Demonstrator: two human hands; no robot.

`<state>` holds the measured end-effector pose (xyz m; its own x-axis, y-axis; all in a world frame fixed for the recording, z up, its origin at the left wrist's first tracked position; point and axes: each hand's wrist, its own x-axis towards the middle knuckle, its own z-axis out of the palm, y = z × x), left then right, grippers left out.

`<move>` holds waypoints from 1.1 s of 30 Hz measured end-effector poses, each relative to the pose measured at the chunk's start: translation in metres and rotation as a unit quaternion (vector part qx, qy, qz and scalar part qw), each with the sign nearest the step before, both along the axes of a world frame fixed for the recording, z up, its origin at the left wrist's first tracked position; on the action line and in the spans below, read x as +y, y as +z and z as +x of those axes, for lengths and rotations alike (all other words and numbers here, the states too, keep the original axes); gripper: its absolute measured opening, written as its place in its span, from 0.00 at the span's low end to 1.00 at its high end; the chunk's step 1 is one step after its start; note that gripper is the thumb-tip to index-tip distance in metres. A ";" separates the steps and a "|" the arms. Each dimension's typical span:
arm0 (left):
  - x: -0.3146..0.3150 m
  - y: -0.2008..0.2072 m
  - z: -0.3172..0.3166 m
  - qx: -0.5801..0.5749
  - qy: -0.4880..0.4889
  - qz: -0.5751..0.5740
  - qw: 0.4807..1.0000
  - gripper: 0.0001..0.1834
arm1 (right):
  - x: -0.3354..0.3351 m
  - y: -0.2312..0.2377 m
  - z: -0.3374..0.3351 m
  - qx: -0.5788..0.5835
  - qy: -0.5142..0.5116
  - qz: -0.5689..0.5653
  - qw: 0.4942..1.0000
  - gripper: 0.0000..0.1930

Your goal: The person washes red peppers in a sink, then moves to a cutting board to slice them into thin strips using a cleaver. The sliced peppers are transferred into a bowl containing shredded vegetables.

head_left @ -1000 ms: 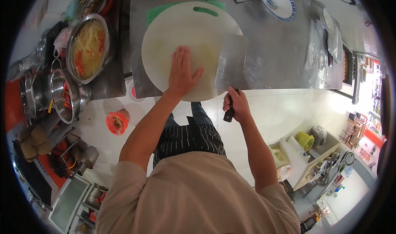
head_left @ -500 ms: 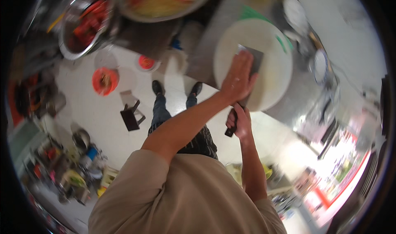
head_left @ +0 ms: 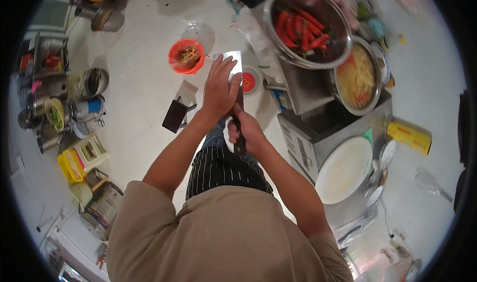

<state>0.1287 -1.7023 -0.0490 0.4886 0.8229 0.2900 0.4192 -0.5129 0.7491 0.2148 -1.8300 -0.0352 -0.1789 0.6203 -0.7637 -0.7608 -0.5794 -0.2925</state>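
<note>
My right hand (head_left: 250,133) is wrapped around the dark handle of a cleaver with a broad, shiny rectangular blade (head_left: 236,59). The blade points away from me, out over the floor. Against the flat of the blade lies my left hand (head_left: 218,90), its fingers stretched out and covering much of the metal. Beyond the fingertips, down on the floor, stands an orange-red basket (head_left: 174,58) with brownish scraps inside. Off to the right, a round white cutting board (head_left: 343,175) lies on the steel counter, with nothing of mine touching it.
At the far right stand a steel bowl (head_left: 272,13) of red chillies and a basin (head_left: 373,95) of pale shreds with red bits. A yellow box (head_left: 410,138) lies beyond the board. A small dark stool (head_left: 175,117) is on the floor. Pots and appliances line the left.
I have turned left away from the cutting board. The cleaver, with both hands on it, has moved from over the board to over the floor near the orange-red basket.
</note>
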 end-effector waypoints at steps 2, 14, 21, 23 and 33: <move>0.023 -0.002 -0.030 -0.001 -0.037 -0.067 0.997 0.25 | 0.056 -0.008 -0.017 0.013 -0.016 -0.001 1.000 0.24; 0.206 -0.174 -0.120 0.045 0.033 -0.168 0.984 0.33 | 0.185 0.002 -0.051 -0.038 0.105 -0.074 0.991 0.30; 0.293 -0.116 -0.166 -0.082 0.227 -0.079 0.967 0.18 | 0.085 0.027 0.009 -0.295 0.219 -0.018 0.930 0.32; 0.293 -0.091 -0.169 -0.139 0.230 0.047 0.962 0.15 | 0.038 0.035 0.026 -0.424 0.249 -0.013 0.871 0.27; 0.260 -0.052 0.008 0.000 -0.058 -0.038 0.998 0.14 | -0.227 0.088 0.028 -0.640 0.116 -0.206 0.731 0.18</move>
<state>0.1364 -1.4427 -0.1014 0.5820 0.7804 0.2286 0.3597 -0.4992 0.7883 0.2432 -2.0567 0.0531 0.7815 0.3575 -0.5112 0.1167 -0.8888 -0.4431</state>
